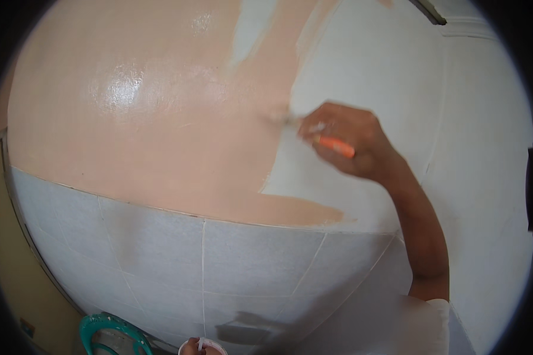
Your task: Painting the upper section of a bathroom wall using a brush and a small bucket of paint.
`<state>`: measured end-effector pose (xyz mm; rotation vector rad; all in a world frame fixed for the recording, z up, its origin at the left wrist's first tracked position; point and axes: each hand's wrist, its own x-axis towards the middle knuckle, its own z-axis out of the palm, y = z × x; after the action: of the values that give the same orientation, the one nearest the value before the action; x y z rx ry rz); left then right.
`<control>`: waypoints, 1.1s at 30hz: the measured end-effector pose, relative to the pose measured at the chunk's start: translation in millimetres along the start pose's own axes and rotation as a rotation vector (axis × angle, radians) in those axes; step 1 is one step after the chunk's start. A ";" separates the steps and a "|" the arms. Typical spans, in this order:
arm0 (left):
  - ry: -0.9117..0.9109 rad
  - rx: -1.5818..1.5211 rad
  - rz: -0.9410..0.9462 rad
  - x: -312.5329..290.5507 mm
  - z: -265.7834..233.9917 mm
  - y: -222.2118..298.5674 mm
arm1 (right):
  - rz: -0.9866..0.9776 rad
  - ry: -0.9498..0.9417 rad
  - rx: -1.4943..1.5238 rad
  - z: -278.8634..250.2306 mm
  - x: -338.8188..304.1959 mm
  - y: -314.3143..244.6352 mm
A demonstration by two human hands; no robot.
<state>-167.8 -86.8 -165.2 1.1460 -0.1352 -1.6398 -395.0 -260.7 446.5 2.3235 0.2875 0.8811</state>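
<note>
Wall [243,136] is peach toward 9 o'clock, white toward 3

Peach paint [142,142] covers the wall from centre to 9 o'clock; a white strip [252,32] at 12 and a white area [343,71] at 1 o'clock are left. Right hand [352,136], at 2 o'clock, pinches the brush [336,147]. Left hand [191,348], at 7, is by the pail [215,349]; its fingers I cannot tell. Grey tiles [249,254] make the edge at 6; room seems open toward 3.

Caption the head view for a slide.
Right hand holds a paintbrush at the edge of peach paint on a white wall; left hand grips a tub.
</note>
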 end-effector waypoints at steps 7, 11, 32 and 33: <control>0.181 0.037 0.191 11.8 8.4 -14.9 | 0.489 0.192 0.022 -89.4 46.8 112.3; 0.120 0.133 0.216 38.7 -36.3 -27.4 | 0.520 0.407 -0.329 -150.4 122.2 129.4; 0.119 -0.031 0.123 -4.4 -11.3 -30.5 | 0.258 0.095 0.026 -66.9 50.9 86.6; 0.109 -0.044 0.095 4.8 -21.9 -30.4 | 0.428 0.140 0.052 -78.2 60.6 109.4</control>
<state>-172.5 -68.4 -197.8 1.1750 -0.0818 -1.4872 -402.8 -283.7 592.0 2.4168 -0.1401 1.2561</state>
